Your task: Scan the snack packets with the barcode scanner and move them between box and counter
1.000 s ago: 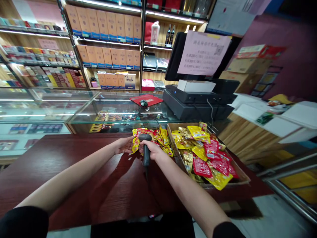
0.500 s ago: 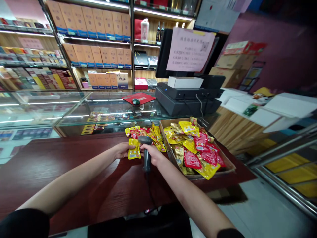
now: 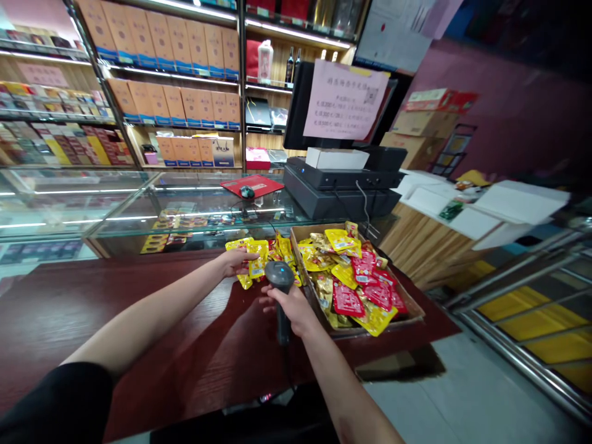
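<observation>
- Yellow packet (image 3: 258,259) is in the left hand (image 3: 235,261), held by its left side, with its front turned toward the person.
- The left hand's grip is narrow, closed on that packet.
- More packets lie in a small pile (image 3: 285,248) right by it, some yellow and some red.
- The right hand (image 3: 296,308) has a dark gray scanner (image 3: 279,274), with its round head up and its handle down.
- That hand's grip is around the handle, and some fingers stick out to the left.
- A little blue light shows on top of the scanner, and a dark cord hangs from its handle.
- The scanner's head is near the yellow packet, a bit to the right of it and closer to the person.
- A low cardboard box (image 3: 300,266) sits to the right of the pile, full of yellow, red and gold packets.
- The box and the pile are on a shiny, dark red-brown surface (image 3: 176,320).
- Behind them is a glass case (image 3: 194,182) with a red mat (image 3: 271,186) and a mouse (image 3: 246,192) on top.
- A black screen (image 3: 296,92) with a pink paper (image 3: 345,102) on it stands behind the box.
</observation>
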Available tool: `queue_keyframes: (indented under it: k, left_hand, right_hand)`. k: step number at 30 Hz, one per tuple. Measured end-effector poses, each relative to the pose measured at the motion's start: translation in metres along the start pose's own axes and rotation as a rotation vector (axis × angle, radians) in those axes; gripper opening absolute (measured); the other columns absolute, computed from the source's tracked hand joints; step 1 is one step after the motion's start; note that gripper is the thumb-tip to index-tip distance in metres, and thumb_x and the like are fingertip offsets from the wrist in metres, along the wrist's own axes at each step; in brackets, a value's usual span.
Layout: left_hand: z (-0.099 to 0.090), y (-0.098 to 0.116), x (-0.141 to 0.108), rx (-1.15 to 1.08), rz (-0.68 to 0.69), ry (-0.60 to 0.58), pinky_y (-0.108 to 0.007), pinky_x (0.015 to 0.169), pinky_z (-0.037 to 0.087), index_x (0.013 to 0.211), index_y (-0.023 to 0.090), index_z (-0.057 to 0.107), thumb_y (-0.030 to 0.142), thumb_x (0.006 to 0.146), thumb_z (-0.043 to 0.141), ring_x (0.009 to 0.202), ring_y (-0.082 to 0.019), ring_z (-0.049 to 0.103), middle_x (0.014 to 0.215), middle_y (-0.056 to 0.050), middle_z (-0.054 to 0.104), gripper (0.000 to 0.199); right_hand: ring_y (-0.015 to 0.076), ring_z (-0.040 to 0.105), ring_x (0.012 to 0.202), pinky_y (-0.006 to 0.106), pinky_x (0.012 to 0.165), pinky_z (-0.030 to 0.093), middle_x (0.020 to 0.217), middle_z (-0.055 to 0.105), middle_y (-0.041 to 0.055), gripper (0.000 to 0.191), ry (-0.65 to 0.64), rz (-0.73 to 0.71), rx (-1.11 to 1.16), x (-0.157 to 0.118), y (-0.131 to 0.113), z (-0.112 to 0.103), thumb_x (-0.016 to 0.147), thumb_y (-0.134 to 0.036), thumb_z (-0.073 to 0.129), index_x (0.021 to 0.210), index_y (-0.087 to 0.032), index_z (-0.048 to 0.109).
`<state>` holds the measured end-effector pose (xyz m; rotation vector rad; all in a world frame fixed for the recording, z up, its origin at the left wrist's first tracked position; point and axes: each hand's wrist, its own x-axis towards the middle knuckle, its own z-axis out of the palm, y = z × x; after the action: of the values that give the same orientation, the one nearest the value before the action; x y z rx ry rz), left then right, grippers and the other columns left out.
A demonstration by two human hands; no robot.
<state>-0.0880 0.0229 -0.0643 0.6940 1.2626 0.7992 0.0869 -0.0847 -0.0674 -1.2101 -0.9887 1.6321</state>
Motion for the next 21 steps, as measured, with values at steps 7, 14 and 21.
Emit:
queue_keyframes:
  k: [7,14,21]
  left_hand:
    - [0.015,0.008,0.004,0.026,0.025,-0.008,-0.017,0.043,0.046,0.082,0.017,0.059,0.024,0.06,0.083,0.051,-0.008,0.057,0.072,-0.001,0.066,0.034]
    - [0.013,0.005,0.008,0.074,0.017,-0.019,-0.017,0.045,0.046,0.088,0.017,0.062,0.022,0.057,0.084,0.051,-0.007,0.055,0.077,-0.001,0.067,0.038]
    - [0.009,0.001,0.012,0.059,0.021,-0.035,-0.025,0.057,0.051,0.094,0.018,0.062,0.026,0.058,0.083,0.065,-0.014,0.063,0.082,-0.005,0.069,0.043]
  right_hand:
    - [0.0107,0.051,0.04,0.021,0.033,0.039,0.054,0.054,-0.0025,0.019,-0.049,0.01,-0.119,-0.018,0.013,0.004,0.067,-0.033,0.062,0.067,-0.016,0.054]
    - [0.0097,0.045,0.033,0.02,0.032,0.037,0.04,0.048,-0.0054,0.018,-0.04,0.004,-0.17,-0.015,0.012,0.003,0.067,-0.031,0.06,0.064,-0.017,0.05]
    - [0.0106,0.045,0.035,0.022,0.033,0.037,0.043,0.049,-0.0057,0.018,-0.044,0.013,-0.132,-0.014,0.015,0.003,0.067,-0.032,0.061,0.066,-0.017,0.051]
